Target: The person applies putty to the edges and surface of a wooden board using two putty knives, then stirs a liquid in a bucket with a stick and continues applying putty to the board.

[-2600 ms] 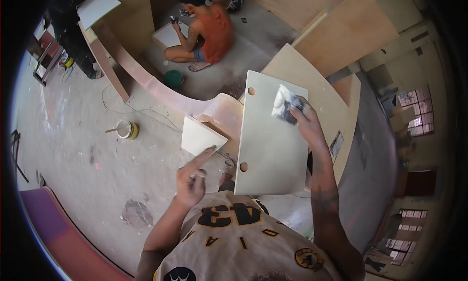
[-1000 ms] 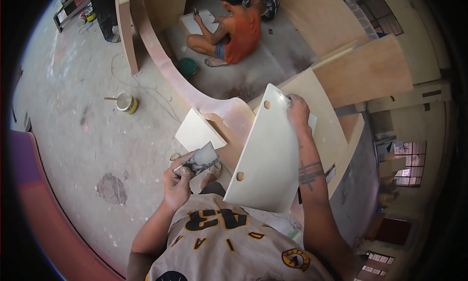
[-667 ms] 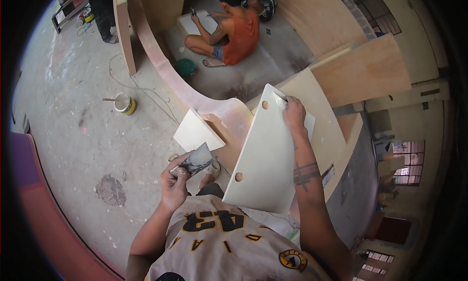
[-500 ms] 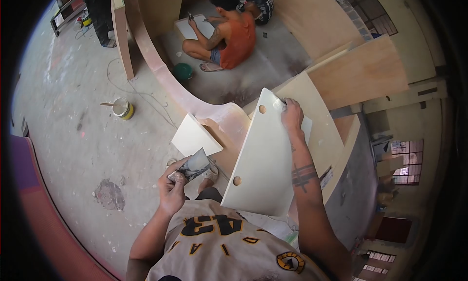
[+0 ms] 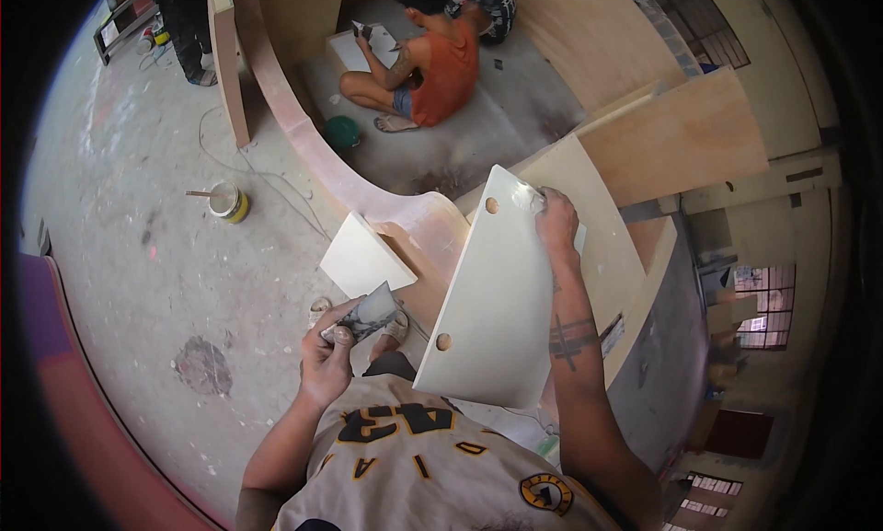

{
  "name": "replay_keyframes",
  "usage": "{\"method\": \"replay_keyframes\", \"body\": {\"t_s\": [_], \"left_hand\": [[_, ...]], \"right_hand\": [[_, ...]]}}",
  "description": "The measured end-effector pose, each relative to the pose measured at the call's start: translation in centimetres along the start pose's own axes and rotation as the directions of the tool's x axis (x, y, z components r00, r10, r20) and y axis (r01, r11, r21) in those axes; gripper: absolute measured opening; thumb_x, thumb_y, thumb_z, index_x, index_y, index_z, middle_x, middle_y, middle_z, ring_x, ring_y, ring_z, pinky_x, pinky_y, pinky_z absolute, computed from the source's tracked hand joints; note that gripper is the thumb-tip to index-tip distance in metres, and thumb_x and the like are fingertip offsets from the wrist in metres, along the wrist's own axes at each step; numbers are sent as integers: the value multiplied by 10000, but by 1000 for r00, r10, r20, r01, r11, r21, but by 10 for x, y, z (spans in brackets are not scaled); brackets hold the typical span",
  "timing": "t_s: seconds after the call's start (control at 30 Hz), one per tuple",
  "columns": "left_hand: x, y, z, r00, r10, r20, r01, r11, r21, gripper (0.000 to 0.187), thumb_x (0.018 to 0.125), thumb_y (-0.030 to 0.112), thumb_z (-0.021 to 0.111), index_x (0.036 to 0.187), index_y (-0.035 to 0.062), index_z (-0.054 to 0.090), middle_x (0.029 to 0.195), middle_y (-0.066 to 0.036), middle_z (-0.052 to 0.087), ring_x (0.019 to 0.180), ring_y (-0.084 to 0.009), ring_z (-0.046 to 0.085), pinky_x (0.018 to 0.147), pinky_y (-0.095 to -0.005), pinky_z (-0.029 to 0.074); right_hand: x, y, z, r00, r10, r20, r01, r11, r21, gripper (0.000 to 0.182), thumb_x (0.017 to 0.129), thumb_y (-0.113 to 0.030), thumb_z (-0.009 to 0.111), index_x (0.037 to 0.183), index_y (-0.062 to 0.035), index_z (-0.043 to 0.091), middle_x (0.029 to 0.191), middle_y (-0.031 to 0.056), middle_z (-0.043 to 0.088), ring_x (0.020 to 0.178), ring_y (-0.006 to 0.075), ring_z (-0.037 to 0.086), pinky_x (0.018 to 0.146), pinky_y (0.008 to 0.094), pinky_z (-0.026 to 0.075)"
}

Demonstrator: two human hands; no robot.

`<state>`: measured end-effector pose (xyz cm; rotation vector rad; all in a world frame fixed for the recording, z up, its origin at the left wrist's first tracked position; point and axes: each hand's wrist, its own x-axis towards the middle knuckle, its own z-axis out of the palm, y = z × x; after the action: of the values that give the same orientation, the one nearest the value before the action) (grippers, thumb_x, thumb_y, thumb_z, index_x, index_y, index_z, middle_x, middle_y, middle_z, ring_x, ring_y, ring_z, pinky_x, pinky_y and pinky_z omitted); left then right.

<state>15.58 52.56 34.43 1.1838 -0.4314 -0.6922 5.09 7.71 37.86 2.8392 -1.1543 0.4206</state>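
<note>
Your left hand (image 5: 326,361) grasps a flat, grey-smeared blade (image 5: 371,312), with the thumb closed over its near end and the free end pointing away from you and to the right. This grip sits in front of your jersey (image 5: 405,462), left of the large white board (image 5: 497,301) and apart from it. Your right hand (image 5: 557,223) is at the far right part of the large white board, fingers bent, beside a glossy pale patch (image 5: 526,198); whether that grip is clenched on the board or on a thin tool, you cannot tell. The large white board extends toward you over the pale worktop (image 5: 607,227). It has one round hole (image 5: 491,205) near its far end and a second hole (image 5: 443,342) nearer to you, both close to the left edge. A smaller white board (image 5: 366,257) is located to the left, beside the curved panel (image 5: 322,163). Further left, a yellow-sided bucket (image 5: 227,202) with a stick across its rim stands on the floor (image 5: 138,301). Beyond the curved panel, a seated person (image 5: 444,80) in an orange top is near a green basin (image 5: 341,133).
</note>
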Motion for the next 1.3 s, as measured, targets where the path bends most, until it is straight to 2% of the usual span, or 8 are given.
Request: {"method": "replay_keyframes", "body": {"t_s": [0.23, 0.43, 0.53, 0.63, 0.73, 0.83, 1.2, 1.3], "left_hand": [[4, -1, -3, 999, 40, -8, -40, 999, 30, 527, 1047, 381, 518, 1309, -74, 574, 1227, -153, 657, 1130, -204, 621, 1010, -348, 480], [4, -5, -6, 1000, 10, -22, -11, 1000, -18, 528, 1047, 376, 518, 1317, -75, 564, 1221, -146, 654, 1139, -205, 621, 1009, -351, 489], [4, -3, -3, 1000, -23, -13, 22, 999, -43, 524, 1048, 369, 514, 1329, -71, 553, 1207, -140, 652, 1135, -203, 623, 1009, -351, 494], [2, -3, -4, 998, -56, -7, 56, 998, -24, 517, 1049, 362, 513, 1334, -68, 550, 1195, -134, 649, 1131, -200, 624, 1008, -351, 495], [2, -5, -6, 998, -61, -17, 60, 998, -36, 507, 1049, 358, 513, 1326, -64, 558, 1191, -127, 648, 1128, -197, 623, 1009, -350, 494], [2, -11, -9, 999, -23, -48, 19, 997, -73, 491, 1050, 352, 516, 1317, -57, 569, 1190, -120, 649, 1114, -192, 625, 1008, -345, 492], [1, -16, -14, 998, -27, -58, 22, 996, -86, 463, 1058, 339, 511, 1303, -46, 586, 1177, -116, 640, 1115, -180, 607, 988, -325, 478], [3, -16, -11, 998, 37, -58, -39, 999, -24, 498, 1041, 361, 546, 1304, -61, 570, 1180, -101, 670, 1029, -151, 640, 866, -276, 511]], "right_hand": [[3, 12, -4, 952, 277, 126, -266, 959, -97, 279, 802, -27, 597, 1065, -24, 693, 1066, 208, 706, 1011, 384, 673, 902, 455, 529], [-2, -2, 18, 972, 226, 71, -221, 973, -70, 264, 805, -20, 598, 1051, -19, 693, 1058, 197, 706, 1037, 380, 663, 915, 452, 526], [-4, -9, 19, 995, 71, 75, -68, 997, -44, 279, 812, -6, 588, 1070, -17, 692, 1075, 186, 706, 1045, 369, 659, 924, 445, 521], [-5, -17, -1, 976, 140, 167, -135, 990, -41, 293, 816, 4, 581, 1085, -24, 694, 1086, 176, 708, 1054, 361, 658, 932, 439, 517], [-7, -4, 2, 985, 165, 57, -163, 986, -43, 293, 819, -4, 591, 1090, -38, 697, 1090, 185, 708, 1066, 360, 659, 929, 440, 520], [-2, 4, 12, 969, 242, 52, -239, 969, -68, 292, 816, -14, 604, 1090, -47, 699, 1086, 190, 709, 1060, 358, 663, 917, 439, 527], [7, -9, 28, 990, 122, 74, -117, 990, -73, 322, 802, -21, 598, 1110, -41, 690, 1119, 142, 704, 1035, 351, 665, 904, 442, 533], [3, -5, 24, 994, 35, 107, -32, 999, -28, 325, 803, -9, 591, 1111, -38, 690, 1106, 163, 703, 1035, 364, 665, 907, 453, 527]]}}
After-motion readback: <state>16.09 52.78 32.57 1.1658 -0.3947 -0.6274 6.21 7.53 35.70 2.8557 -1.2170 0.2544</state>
